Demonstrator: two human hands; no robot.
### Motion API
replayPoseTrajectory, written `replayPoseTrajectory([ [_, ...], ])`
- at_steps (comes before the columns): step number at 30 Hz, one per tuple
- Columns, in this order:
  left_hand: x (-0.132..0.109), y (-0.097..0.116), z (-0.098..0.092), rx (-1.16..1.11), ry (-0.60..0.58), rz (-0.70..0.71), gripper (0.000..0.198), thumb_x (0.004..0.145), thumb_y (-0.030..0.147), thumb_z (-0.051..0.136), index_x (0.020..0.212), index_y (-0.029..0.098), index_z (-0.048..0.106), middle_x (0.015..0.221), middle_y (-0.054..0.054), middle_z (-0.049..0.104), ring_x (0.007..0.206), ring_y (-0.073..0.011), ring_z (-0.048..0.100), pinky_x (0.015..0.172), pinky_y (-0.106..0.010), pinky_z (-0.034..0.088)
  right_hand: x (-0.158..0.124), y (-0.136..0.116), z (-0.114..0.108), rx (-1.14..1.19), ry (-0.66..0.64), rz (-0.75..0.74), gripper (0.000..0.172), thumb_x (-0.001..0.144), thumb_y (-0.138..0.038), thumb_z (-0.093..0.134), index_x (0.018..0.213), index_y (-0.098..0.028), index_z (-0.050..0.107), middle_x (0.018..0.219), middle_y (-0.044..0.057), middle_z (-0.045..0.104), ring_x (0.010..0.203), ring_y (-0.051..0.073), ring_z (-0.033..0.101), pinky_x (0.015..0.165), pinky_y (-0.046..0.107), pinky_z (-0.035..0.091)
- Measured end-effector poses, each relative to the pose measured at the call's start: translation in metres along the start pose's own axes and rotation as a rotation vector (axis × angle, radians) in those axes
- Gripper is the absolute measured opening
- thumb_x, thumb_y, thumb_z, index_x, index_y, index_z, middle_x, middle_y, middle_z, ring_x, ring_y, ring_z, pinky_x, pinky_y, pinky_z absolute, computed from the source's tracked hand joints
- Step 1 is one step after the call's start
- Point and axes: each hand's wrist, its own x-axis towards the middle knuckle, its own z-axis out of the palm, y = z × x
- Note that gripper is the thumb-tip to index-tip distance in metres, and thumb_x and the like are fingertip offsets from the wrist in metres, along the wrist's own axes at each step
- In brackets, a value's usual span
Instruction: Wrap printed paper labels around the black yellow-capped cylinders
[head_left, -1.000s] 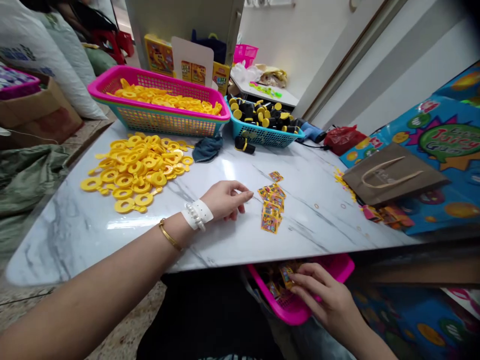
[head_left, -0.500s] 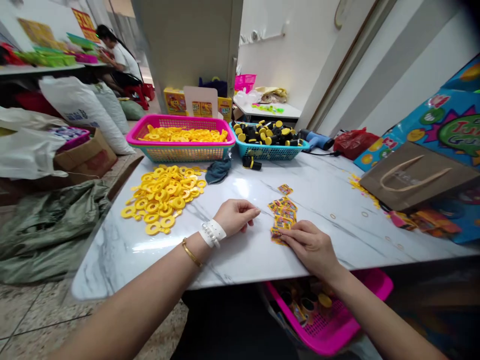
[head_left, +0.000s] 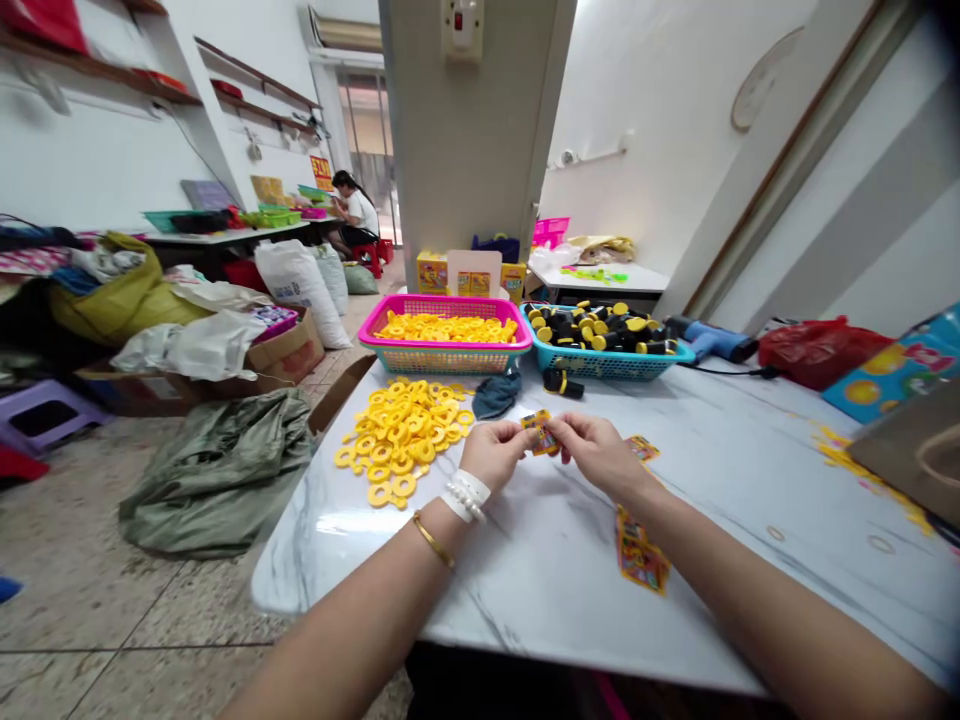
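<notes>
White marble table (head_left: pixel 547 600), tiled floor (head_left: pixel 97 570), one pink basket (head_left: pixel 450 302) and one blue basket (head_left: pixel 600 368) at the table's far edge, left hand (head_left: pixel 495 452) and right hand (head_left: pixel 596 452) pinching one printed packet (head_left: pixel 541 433) between closed fingertips

Wrapper sachet (head_left: pixel 541 433): glossy printed film or paper, too small to tell which. Tabletop (head_left: pixel 352 545): smooth, polished, veined white marble or marble-look. Loose rings (head_left: pixel 397 450): moulded yellow plastic, smooth, faint sheen. Pink-and-teal basket (head_left: pixel 442 361): rigid plastic mesh, lightly glossy. Rag (head_left: pixel 495 396): dark matt cloth, soft. Bangle (head_left: pixel 433 540): shiny gold-coloured metal. Sack (head_left: pixel 217 480): dull green woven synthetic, heavily creased. Floor tiles (head_left: pixel 90 580): speckled stone-look, low sheen.
</notes>
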Motion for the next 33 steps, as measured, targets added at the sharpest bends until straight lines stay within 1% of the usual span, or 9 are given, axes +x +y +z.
replayPoseTrajectory([
  [2, -0.001, -0.005, 0.003, 0.037, 0.079, -0.020, 0.030, 0.078, 0.043, 0.065, 0.067, 0.014, 0.063, 0.055, 0.002, 0.054, 0.051, -0.0091, 0.048, 0.051, -0.020, 0.035, 0.001, 0.004, 0.006, -0.014, 0.027, 0.031, 0.048, 0.090, -0.058, 0.051, 0.070, -0.016, 0.062, 0.054, 0.000, 0.056, 0.049, 0.013, 0.049, 0.046, 0.024, 0.038],
  [5, -0.006, -0.006, 0.009, 0.031, 0.195, -0.013, 0.027, 0.081, 0.044, 0.063, 0.079, 0.017, 0.062, 0.057, 0.003, 0.056, 0.049, -0.0096, 0.052, 0.049, -0.019, 0.038, -0.005, 0.007, 0.010, -0.141, 0.215, -0.028, 0.048, 0.091, -0.058, 0.049, 0.063, -0.019, 0.055, 0.051, -0.002, 0.050, 0.050, 0.012, 0.045, 0.048, 0.024, 0.033],
  [9, -0.013, -0.002, 0.015, -0.027, 0.179, -0.017, 0.032, 0.082, 0.049, 0.063, 0.078, 0.017, 0.060, 0.056, 0.003, 0.055, 0.047, -0.0085, 0.051, 0.046, -0.018, 0.038, -0.010, 0.009, 0.009, -0.260, 0.308, -0.068, 0.049, 0.093, -0.055, 0.047, 0.058, -0.020, 0.048, 0.052, -0.003, 0.045, 0.052, 0.011, 0.040, 0.050, 0.024, 0.029],
  [15, -0.005, -0.009, 0.010, -0.134, 0.066, -0.188, 0.033, 0.070, 0.045, 0.075, 0.076, 0.016, 0.061, 0.061, 0.002, 0.057, 0.046, -0.0077, 0.047, 0.041, -0.019, 0.033, -0.021, 0.007, 0.005, -0.368, 0.078, -0.060, 0.049, 0.094, -0.050, 0.044, 0.057, -0.020, 0.046, 0.052, -0.003, 0.046, 0.052, 0.011, 0.041, 0.050, 0.025, 0.028],
  [18, 0.003, -0.014, 0.000, 0.007, 0.155, -0.102, 0.024, 0.069, 0.037, 0.076, 0.068, 0.015, 0.065, 0.061, 0.001, 0.060, 0.053, -0.0087, 0.050, 0.050, -0.020, 0.039, -0.024, 0.008, -0.005, -0.573, -0.130, -0.034, 0.052, 0.094, -0.050, 0.045, 0.051, -0.020, 0.052, 0.051, 0.000, 0.051, 0.049, 0.013, 0.042, 0.051, 0.028, 0.027],
  [21, 0.008, -0.016, -0.006, 0.170, 0.238, -0.042, 0.018, 0.067, 0.033, 0.076, 0.067, 0.016, 0.070, 0.065, 0.000, 0.065, 0.063, -0.0114, 0.055, 0.060, -0.021, 0.041, -0.020, 0.011, -0.013, -0.674, -0.036, -0.077, 0.041, 0.090, -0.051, 0.052, 0.069, -0.021, 0.070, 0.074, 0.006, 0.066, 0.061, 0.016, 0.055, 0.060, 0.029, 0.037],
  [25, 0.006, -0.015, -0.001, 0.092, 0.070, -0.069, 0.025, 0.067, 0.039, 0.076, 0.067, 0.015, 0.071, 0.062, 0.000, 0.064, 0.058, -0.0104, 0.052, 0.056, -0.021, 0.040, -0.013, 0.012, -0.013, -0.449, 0.027, -0.099, 0.037, 0.092, -0.047, 0.051, 0.107, -0.019, 0.071, 0.102, 0.009, 0.070, 0.080, 0.019, 0.063, 0.071, 0.029, 0.044],
  [30, 0.003, -0.012, 0.003, 0.074, 0.051, -0.071, 0.022, 0.069, 0.034, 0.074, 0.065, 0.014, 0.065, 0.056, 0.002, 0.060, 0.051, -0.0087, 0.050, 0.051, -0.020, 0.039, -0.011, 0.014, -0.014, -0.468, -0.199, 0.113, 0.042, 0.092, -0.041, 0.046, 0.066, -0.019, 0.070, 0.062, 0.003, 0.065, 0.059, 0.016, 0.056, 0.057, 0.028, 0.038],
  [33, 0.004, -0.009, 0.001, 0.004, 0.110, -0.124, 0.020, 0.073, 0.032, 0.071, 0.068, 0.016, 0.061, 0.050, 0.004, 0.055, 0.043, -0.0078, 0.047, 0.045, -0.019, 0.035, -0.012, 0.013, -0.016, -0.293, -0.198, 0.225, 0.043, 0.089, -0.050, 0.049, 0.070, -0.017, 0.070, 0.059, 0.002, 0.063, 0.051, 0.013, 0.052, 0.049, 0.026, 0.035],
])
